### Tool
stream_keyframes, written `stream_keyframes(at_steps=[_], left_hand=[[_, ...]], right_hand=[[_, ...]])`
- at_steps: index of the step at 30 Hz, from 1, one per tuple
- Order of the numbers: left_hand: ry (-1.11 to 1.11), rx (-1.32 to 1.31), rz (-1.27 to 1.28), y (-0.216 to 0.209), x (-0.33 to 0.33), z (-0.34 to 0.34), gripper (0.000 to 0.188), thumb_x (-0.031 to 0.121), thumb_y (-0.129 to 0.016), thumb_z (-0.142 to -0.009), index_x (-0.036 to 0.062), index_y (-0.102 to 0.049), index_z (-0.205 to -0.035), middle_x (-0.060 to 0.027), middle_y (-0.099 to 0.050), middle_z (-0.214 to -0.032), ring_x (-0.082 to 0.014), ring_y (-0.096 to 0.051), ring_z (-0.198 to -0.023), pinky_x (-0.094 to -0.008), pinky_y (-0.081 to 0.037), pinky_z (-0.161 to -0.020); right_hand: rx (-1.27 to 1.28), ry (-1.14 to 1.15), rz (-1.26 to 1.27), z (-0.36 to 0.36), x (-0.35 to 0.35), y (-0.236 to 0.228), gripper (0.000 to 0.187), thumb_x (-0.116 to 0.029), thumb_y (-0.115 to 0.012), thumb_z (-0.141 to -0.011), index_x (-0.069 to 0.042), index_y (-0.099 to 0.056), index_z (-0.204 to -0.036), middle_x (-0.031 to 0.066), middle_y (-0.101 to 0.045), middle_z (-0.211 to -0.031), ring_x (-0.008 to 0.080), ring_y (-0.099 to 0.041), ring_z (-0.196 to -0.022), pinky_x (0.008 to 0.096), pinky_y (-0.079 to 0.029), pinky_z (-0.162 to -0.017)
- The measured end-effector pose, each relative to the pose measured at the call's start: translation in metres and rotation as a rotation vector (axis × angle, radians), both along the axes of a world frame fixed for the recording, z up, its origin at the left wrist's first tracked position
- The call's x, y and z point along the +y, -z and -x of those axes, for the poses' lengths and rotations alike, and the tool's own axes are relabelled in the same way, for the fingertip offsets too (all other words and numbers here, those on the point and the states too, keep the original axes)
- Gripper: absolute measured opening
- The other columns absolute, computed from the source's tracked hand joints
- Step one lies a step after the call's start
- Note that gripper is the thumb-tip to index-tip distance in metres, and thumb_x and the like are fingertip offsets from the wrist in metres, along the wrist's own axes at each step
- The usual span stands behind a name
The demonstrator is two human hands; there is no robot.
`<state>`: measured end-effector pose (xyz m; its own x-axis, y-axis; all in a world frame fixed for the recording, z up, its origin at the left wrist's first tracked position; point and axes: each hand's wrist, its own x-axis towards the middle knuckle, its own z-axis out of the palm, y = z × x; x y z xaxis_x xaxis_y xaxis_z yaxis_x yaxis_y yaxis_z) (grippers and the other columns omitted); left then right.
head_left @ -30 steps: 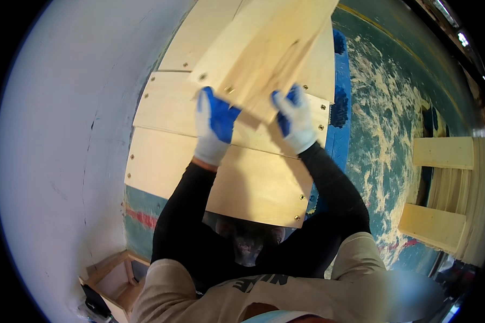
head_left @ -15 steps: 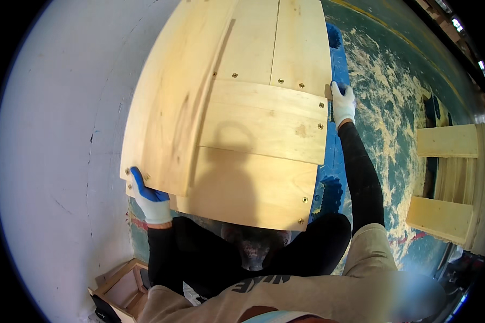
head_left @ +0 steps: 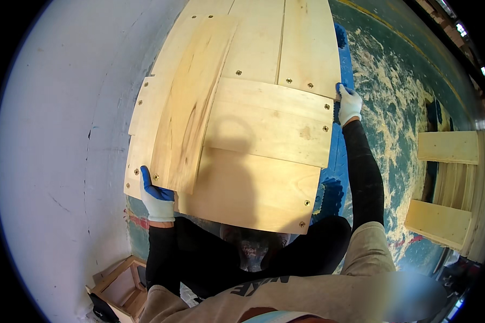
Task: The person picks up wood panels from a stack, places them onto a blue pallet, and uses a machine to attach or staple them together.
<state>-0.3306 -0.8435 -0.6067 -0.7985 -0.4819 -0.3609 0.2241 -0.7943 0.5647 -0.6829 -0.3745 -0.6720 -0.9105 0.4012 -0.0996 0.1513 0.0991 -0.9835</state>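
A stack of pale wooden boards (head_left: 264,183) with metal fittings near their corners lies in front of me. On its left part rests a narrower wooden plank (head_left: 191,113), running away from me with dark grain streaks. My left hand (head_left: 157,196), in a white glove with blue-coated fingers, grips the near end of this plank, thumb on top and the other fingers mostly hidden. My right hand (head_left: 350,103), gloved the same way, is closed at the stack's right edge where two boards meet. Its fingertips are partly hidden.
Under the stack shows a blue plastic pallet (head_left: 337,156). A pale wall (head_left: 54,145) rises close on the left. More wooden pieces (head_left: 447,148) stand at the right, past the green floor (head_left: 388,145) strewn with wood dust. A wooden box (head_left: 121,285) is at the lower left.
The plank under my left hand has shifted right and looks narrower, uncovering boards and fittings along the left side. My left hand moved slightly right and down. My right hand shifted slightly right.
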Motion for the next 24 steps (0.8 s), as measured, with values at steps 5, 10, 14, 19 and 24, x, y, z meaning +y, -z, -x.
stream_keyframes(at_steps=[5, 10, 14, 19, 24], left_hand=[[0.012, -0.017, -0.018, 0.001, -0.004, 0.0, 0.052, 0.031, -0.054, -0.104, 0.0015, -0.044, -0.146, -0.0148, -0.053, -0.146, -0.0309, -0.055, -0.13, -0.0464, -0.048, -0.108], [0.003, -0.026, 0.021, -0.001, -0.004, 0.0, 0.051, 0.03, -0.056, -0.104, 0.002, -0.045, -0.145, -0.0147, -0.054, -0.144, -0.0308, -0.055, -0.13, -0.0467, -0.048, -0.108], [0.024, -0.019, -0.053, 0.004, -0.004, 0.004, 0.05, 0.028, -0.057, -0.103, 0.0011, -0.046, -0.144, -0.0145, -0.056, -0.143, -0.0304, -0.056, -0.129, -0.046, -0.049, -0.107], [-0.006, -0.035, 0.044, -0.001, -0.007, 0.0, 0.049, 0.027, -0.058, -0.103, 0.0001, -0.047, -0.143, -0.0141, -0.057, -0.141, -0.0303, -0.057, -0.127, -0.0456, -0.051, -0.105], [-0.056, 0.025, 0.084, -0.015, -0.004, 0.005, 0.052, 0.028, -0.057, -0.103, 0.0006, -0.043, -0.145, -0.0153, -0.054, -0.144, -0.0313, -0.056, -0.128, -0.0475, -0.05, -0.105]], right_hand=[[0.091, -0.014, 0.367, 0.02, 0.036, -0.007, 0.035, -0.024, -0.072, -0.093, 0.006, -0.067, -0.111, 0.0084, -0.07, -0.098, 0.0164, -0.065, -0.084, 0.0297, -0.051, -0.073], [0.019, -0.077, 0.39, 0.02, 0.023, -0.019, 0.044, -0.031, -0.073, -0.092, 0.006, -0.067, -0.114, 0.0108, -0.07, -0.107, 0.0185, -0.065, -0.095, 0.0323, -0.052, -0.079], [-0.012, -0.296, 0.337, 0.036, 0.04, -0.033, 0.046, -0.029, -0.071, -0.094, 0.008, -0.064, -0.12, 0.0102, -0.07, -0.112, 0.0161, -0.066, -0.098, 0.0286, -0.051, -0.085], [0.076, -0.531, 0.51, 0.004, 0.02, -0.087, 0.039, -0.025, -0.062, -0.101, 0.009, -0.063, -0.121, 0.0105, -0.071, -0.111, 0.015, -0.069, -0.093, 0.0272, -0.054, -0.083], [0.046, -0.424, 0.476, -0.077, 0.015, -0.113, 0.04, -0.027, -0.061, -0.103, 0.007, -0.06, -0.123, 0.0095, -0.069, -0.112, 0.0108, -0.066, -0.097, 0.0253, -0.053, -0.084]])
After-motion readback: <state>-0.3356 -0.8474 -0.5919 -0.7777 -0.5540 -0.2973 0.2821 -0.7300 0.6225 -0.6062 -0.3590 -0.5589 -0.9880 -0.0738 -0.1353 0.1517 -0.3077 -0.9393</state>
